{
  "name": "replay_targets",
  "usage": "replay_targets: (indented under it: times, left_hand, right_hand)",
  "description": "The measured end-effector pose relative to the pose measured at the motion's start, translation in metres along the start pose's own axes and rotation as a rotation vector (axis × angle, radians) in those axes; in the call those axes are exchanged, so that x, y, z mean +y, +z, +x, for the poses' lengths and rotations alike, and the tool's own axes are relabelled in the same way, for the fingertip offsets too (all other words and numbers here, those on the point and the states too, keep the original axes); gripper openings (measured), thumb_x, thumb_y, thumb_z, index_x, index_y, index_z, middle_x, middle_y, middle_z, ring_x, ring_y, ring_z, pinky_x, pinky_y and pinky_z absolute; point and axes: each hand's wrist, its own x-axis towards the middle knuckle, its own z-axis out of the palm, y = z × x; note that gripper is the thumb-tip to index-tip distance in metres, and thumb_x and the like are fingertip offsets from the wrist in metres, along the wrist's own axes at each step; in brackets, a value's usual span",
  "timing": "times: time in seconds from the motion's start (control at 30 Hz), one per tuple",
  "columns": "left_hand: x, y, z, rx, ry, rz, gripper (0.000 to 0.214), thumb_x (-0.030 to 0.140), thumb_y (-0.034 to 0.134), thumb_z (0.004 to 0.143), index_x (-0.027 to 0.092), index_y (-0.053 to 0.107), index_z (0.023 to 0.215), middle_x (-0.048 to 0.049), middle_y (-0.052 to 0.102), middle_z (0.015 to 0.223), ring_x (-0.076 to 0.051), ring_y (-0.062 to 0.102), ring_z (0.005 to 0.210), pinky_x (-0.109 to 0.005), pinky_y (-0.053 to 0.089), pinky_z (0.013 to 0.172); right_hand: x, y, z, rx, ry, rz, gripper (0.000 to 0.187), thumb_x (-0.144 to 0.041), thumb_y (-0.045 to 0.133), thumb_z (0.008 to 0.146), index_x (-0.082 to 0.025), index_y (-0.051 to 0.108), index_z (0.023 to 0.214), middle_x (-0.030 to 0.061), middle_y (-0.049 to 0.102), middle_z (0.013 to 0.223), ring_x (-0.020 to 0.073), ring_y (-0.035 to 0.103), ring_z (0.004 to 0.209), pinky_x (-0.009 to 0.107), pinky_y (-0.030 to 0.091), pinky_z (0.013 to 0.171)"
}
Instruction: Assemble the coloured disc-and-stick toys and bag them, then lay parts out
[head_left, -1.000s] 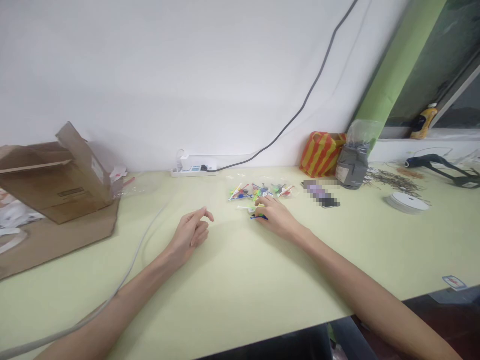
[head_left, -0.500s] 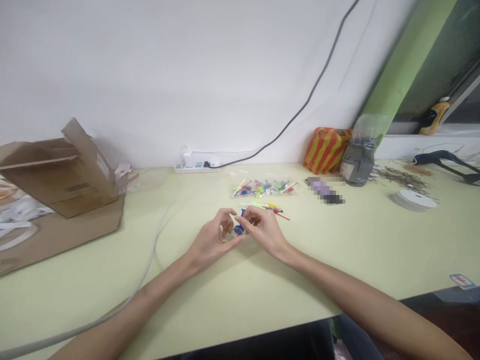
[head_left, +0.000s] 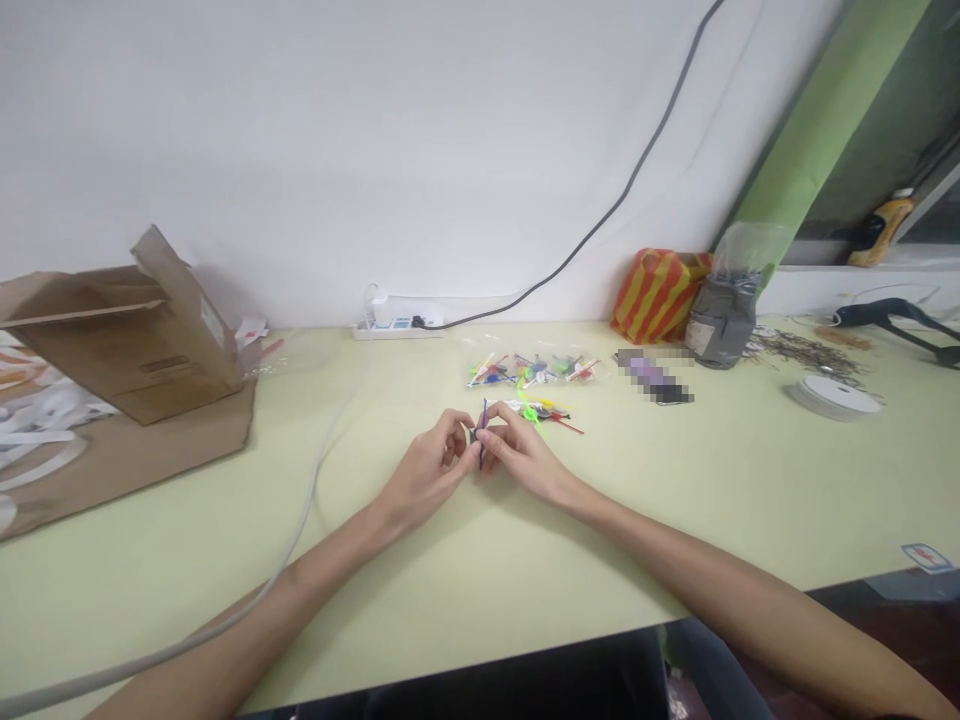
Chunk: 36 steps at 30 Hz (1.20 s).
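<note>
1. Both hands are brought close together near the middle of the pale green table (head_left: 480, 590), fingers curled rather than spread. A thin blue plastic stick (head_left: 484, 435) stands roughly upright, pinched between the fingertips of the left hand (head_left: 427, 470) and the right hand (head_left: 525, 458). The exact grip is partly hidden by the fingers.
2. As for progress, only that one blue stick is up in the hands. A loose bunch of small lime-green, red and yellow plastic pieces (head_left: 540, 412) is left lying just beside the right hand, and more colourful pieces in a clear plastic bag (head_left: 532, 372) are left farther back. Whether anything has been finished can't be told.
3. Count-wise: one stick is held, and the loose bunch looks like three or four pieces, though they overlap. The bagged pieces are too small to count. Also seen: one brown cardboard box (head_left: 127, 340) far left, one white power strip (head_left: 397, 325) at the far edge, and one white tape roll (head_left: 832, 397) on the right.
</note>
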Motion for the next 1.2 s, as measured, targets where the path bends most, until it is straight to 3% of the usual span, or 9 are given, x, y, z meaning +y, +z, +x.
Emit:
replay_targets:
  times: [0.33, 0.5, 0.57, 0.7, 0.83, 0.97, 1.1, 1.2]
  left_hand:
    - [0.001, -0.004, 0.002, -0.165, 0.04, 0.049, 0.016, 0.038, 0.049, 0.099, 0.023, 0.055, 0.097, 0.0006, 0.062, 0.075, -0.018, 0.056, 0.068, -0.028, 0.037, 0.067]
    - [-0.005, -0.008, 0.0, -0.104, 0.098, 0.154, 0.019, 0.039, 0.049, 0.097, 0.023, 0.058, 0.093, -0.0018, 0.058, 0.081, -0.02, 0.049, 0.073, -0.031, 0.036, 0.072]
    - [-0.008, -0.01, 0.003, -0.067, 0.094, 0.136, 0.019, 0.04, 0.051, 0.096, 0.023, 0.06, 0.097, -0.0026, 0.058, 0.085, -0.021, 0.049, 0.078, -0.032, 0.037, 0.075]
    - [-0.009, -0.015, 0.011, -0.004, 0.153, 0.07, 0.017, 0.037, 0.063, 0.09, 0.024, 0.068, 0.099, -0.0066, 0.061, 0.097, -0.024, 0.053, 0.093, -0.033, 0.039, 0.084]
    - [-0.01, -0.02, 0.014, 0.003, 0.056, 0.027, 0.015, 0.034, 0.069, 0.086, 0.024, 0.073, 0.096, -0.0043, 0.064, 0.088, -0.021, 0.054, 0.081, -0.03, 0.039, 0.074]
    - [-0.015, -0.022, 0.014, 0.004, -0.038, 0.015, 0.016, 0.035, 0.069, 0.085, 0.025, 0.075, 0.096, -0.0055, 0.072, 0.097, -0.023, 0.059, 0.085, -0.031, 0.042, 0.079]
    - [-0.027, -0.024, 0.017, -0.011, 0.076, 0.082, 0.014, 0.035, 0.072, 0.083, 0.027, 0.077, 0.094, -0.0063, 0.07, 0.104, -0.026, 0.06, 0.1, -0.035, 0.043, 0.092]
    - [-0.034, -0.028, 0.019, -0.016, 0.139, 0.215, 0.013, 0.037, 0.071, 0.084, 0.027, 0.077, 0.087, -0.0068, 0.067, 0.099, -0.025, 0.059, 0.095, -0.035, 0.044, 0.087]
  right_hand:
    - [0.005, 0.001, 0.002, -0.139, 0.044, 0.192, 0.039, -0.06, 0.054, 0.093, -0.026, 0.037, 0.097, -0.0049, 0.063, 0.067, 0.0139, 0.06, 0.051, 0.023, 0.043, 0.049]
    - [0.006, -0.01, 0.005, -0.133, 0.054, 0.224, 0.035, -0.053, 0.06, 0.088, -0.025, 0.039, 0.089, -0.0115, 0.043, 0.048, 0.0097, 0.034, 0.038, 0.022, 0.038, 0.043]
    - [0.003, -0.018, 0.005, -0.072, 0.042, 0.102, 0.03, -0.049, 0.058, 0.089, -0.024, 0.04, 0.09, -0.0114, 0.044, 0.047, 0.0098, 0.033, 0.036, 0.021, 0.033, 0.041]
    - [-0.003, -0.03, 0.003, 0.106, 0.001, -0.413, 0.016, -0.039, 0.053, 0.094, -0.023, 0.05, 0.093, -0.0072, 0.059, 0.053, 0.0096, 0.043, 0.037, 0.02, 0.034, 0.046]
    - [-0.008, -0.033, 0.003, 0.111, 0.042, -0.734, 0.015, -0.035, 0.057, 0.095, -0.02, 0.059, 0.093, -0.004, 0.064, 0.058, 0.0112, 0.052, 0.042, 0.023, 0.039, 0.056]
    - [-0.008, -0.033, 0.004, 0.131, -0.019, -0.882, 0.016, -0.027, 0.058, 0.096, -0.019, 0.068, 0.086, 0.0023, 0.069, 0.072, 0.0153, 0.062, 0.063, 0.025, 0.038, 0.061]
    - [-0.003, -0.033, 0.003, 0.051, -0.092, -0.909, 0.013, -0.02, 0.06, 0.095, -0.02, 0.074, 0.095, 0.0037, 0.07, 0.086, 0.0143, 0.061, 0.072, 0.025, 0.039, 0.067]
    - [0.004, -0.032, 0.004, 0.018, -0.101, -0.906, 0.011, -0.023, 0.066, 0.093, -0.019, 0.075, 0.098, 0.0043, 0.068, 0.091, 0.0143, 0.06, 0.076, 0.026, 0.038, 0.066]
